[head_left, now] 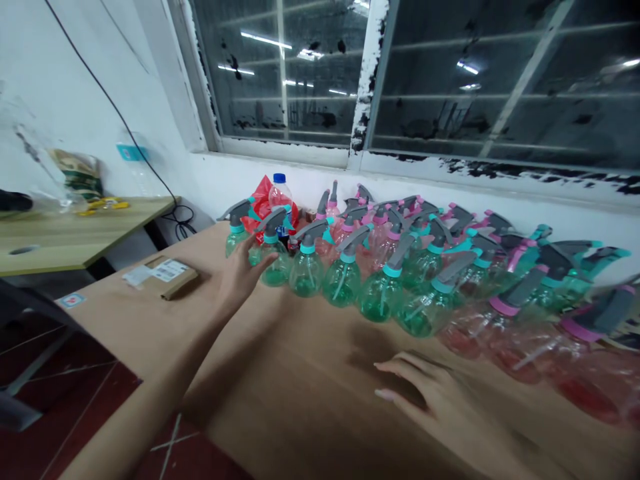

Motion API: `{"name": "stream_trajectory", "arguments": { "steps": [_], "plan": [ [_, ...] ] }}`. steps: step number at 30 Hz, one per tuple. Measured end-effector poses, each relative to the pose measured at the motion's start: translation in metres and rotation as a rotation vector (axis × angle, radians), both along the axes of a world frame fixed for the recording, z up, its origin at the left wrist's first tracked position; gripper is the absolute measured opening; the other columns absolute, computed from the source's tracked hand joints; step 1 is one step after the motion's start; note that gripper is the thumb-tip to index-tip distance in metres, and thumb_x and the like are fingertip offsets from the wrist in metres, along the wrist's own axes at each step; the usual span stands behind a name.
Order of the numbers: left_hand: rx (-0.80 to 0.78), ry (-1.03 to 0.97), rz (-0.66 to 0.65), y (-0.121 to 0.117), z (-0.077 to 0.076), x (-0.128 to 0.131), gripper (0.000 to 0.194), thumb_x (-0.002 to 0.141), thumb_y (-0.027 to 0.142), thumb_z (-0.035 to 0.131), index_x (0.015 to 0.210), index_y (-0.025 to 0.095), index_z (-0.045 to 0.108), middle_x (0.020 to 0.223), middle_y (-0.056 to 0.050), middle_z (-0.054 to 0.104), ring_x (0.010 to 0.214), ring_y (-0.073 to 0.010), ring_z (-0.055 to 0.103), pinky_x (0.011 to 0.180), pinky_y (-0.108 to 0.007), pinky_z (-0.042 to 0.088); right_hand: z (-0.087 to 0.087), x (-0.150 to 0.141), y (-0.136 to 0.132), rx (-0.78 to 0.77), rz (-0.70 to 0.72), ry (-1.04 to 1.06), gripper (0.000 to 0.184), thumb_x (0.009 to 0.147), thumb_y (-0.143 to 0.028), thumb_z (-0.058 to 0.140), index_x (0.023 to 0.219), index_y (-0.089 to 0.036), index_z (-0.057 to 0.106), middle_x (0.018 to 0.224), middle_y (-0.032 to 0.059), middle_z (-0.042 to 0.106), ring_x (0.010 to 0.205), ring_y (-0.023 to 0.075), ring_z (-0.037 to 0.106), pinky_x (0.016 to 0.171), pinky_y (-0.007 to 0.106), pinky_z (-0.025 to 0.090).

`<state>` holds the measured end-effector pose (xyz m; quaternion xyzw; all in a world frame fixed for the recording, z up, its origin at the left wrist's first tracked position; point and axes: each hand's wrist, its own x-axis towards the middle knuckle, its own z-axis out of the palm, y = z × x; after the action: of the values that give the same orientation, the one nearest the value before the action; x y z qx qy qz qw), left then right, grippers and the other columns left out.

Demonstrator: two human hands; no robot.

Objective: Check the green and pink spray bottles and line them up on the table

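Note:
My left hand point(243, 272) is at the left end of a front row of clear green spray bottles, its thumb and fingers apart. It overlaps the bottle at the row's left end point(235, 237), and its thumb reaches in front of the second green spray bottle point(275, 272); I cannot tell whether it touches either. Over the brown tabletop point(300, 373), my right hand point(425, 387) is open, with fingers loosely curved and nothing between them. It is nearest to a green spray bottle point(417, 315) and a pink spray bottle point(473, 327). The bottles have grey trigger heads with turquoise or pink collars.
More spray bottles crowd behind, up to the wall under the window point(290, 73). Among them are a blue-capped bottle point(280, 190) and a red plastic bag point(261, 197). A cardboard parcel point(173, 279) lies at the left; a second table point(100, 230) stands beyond it.

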<state>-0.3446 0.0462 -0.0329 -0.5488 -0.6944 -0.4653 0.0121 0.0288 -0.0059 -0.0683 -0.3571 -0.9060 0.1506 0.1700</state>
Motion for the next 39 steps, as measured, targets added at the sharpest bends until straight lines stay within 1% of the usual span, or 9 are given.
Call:
{"name": "stream_trajectory", "arguments": {
  "steps": [5,11,16,21,23,25,29,35,39],
  "plan": [
    [0.185,0.026,-0.002,-0.03,-0.004,0.02,0.046,0.08,0.045,0.062,0.117,0.019,0.053,0.117,-0.01,0.059,0.108,-0.0256,0.059,0.088,-0.04,0.053,0.0,0.007,-0.003,0.006,-0.03,-0.014,0.025,0.09,-0.039,0.05,0.109,-0.027,0.061,0.105,0.0035,0.069,0.082,0.0222,0.07,0.073,0.038,0.057],
    [0.148,0.079,-0.091,-0.026,0.006,0.049,0.025,0.081,0.04,0.062,0.098,0.021,0.063,0.098,-0.004,0.063,0.083,-0.0193,0.066,0.073,-0.033,0.058,-0.005,0.013,-0.012,-0.031,-0.043,-0.031,0.026,0.09,-0.041,0.049,0.109,-0.028,0.06,0.106,0.0035,0.069,0.089,0.0242,0.069,0.079,0.043,0.056],
    [0.212,0.049,0.145,-0.019,0.011,0.017,0.031,0.085,0.041,0.055,0.106,0.018,0.057,0.111,-0.01,0.055,0.096,-0.0256,0.062,0.08,-0.04,0.054,-0.012,0.03,-0.018,-0.043,-0.08,-0.089,0.027,0.091,-0.044,0.048,0.111,-0.032,0.06,0.11,0.0021,0.069,0.093,0.0251,0.069,0.079,0.043,0.056],
    [0.107,-0.009,0.305,0.004,0.003,-0.045,0.077,0.067,0.041,0.077,0.126,0.006,0.042,0.124,-0.024,0.048,0.118,-0.0428,0.047,0.095,-0.057,0.04,-0.019,0.046,-0.02,0.003,-0.118,-0.082,0.026,0.089,-0.045,0.049,0.107,-0.032,0.064,0.108,0.0013,0.071,0.096,0.0244,0.068,0.079,0.038,0.057],
    [0.049,-0.008,0.281,0.017,-0.003,-0.06,0.08,0.065,0.038,0.081,0.128,0.006,0.043,0.121,-0.023,0.052,0.115,-0.041,0.05,0.094,-0.055,0.042,-0.017,0.047,-0.021,0.024,-0.112,-0.082,0.026,0.088,-0.045,0.05,0.104,-0.032,0.065,0.105,0.0008,0.072,0.093,0.0238,0.069,0.077,0.037,0.058],
    [0.022,0.009,0.24,0.026,-0.01,-0.069,0.06,0.076,0.034,0.074,0.124,0.01,0.048,0.118,-0.016,0.056,0.108,-0.0324,0.057,0.089,-0.048,0.048,-0.014,0.045,-0.021,0.042,-0.105,-0.092,0.025,0.087,-0.045,0.051,0.102,-0.032,0.067,0.101,0.0003,0.073,0.089,0.0235,0.071,0.073,0.036,0.059],
    [0.037,0.044,0.215,0.031,-0.02,-0.073,0.029,0.092,0.029,0.055,0.118,0.016,0.054,0.119,-0.009,0.057,0.098,-0.0224,0.061,0.081,-0.043,0.052,-0.01,0.041,-0.022,0.037,-0.116,-0.12,0.026,0.088,-0.047,0.05,0.102,-0.033,0.067,0.103,-0.0004,0.073,0.092,0.0239,0.07,0.075,0.037,0.059],
    [0.073,0.064,0.219,0.015,-0.014,-0.062,0.068,0.074,0.036,0.074,0.129,0.009,0.044,0.125,-0.021,0.052,0.117,-0.0385,0.05,0.096,-0.053,0.041,-0.008,0.041,-0.025,0.025,-0.134,-0.151,0.026,0.088,-0.046,0.05,0.103,-0.032,0.067,0.105,-0.0002,0.072,0.094,0.0245,0.069,0.076,0.037,0.058],
    [0.207,0.117,0.235,-0.004,-0.007,-0.03,0.053,0.086,0.038,0.056,0.128,0.009,0.041,0.131,-0.022,0.044,0.125,-0.0365,0.042,0.1,-0.052,0.037,-0.012,0.045,-0.026,0.049,-0.138,-0.131,0.028,0.088,-0.048,0.049,0.105,-0.033,0.066,0.105,-0.0008,0.072,0.094,0.024,0.069,0.077,0.037,0.058]
  ]
}}
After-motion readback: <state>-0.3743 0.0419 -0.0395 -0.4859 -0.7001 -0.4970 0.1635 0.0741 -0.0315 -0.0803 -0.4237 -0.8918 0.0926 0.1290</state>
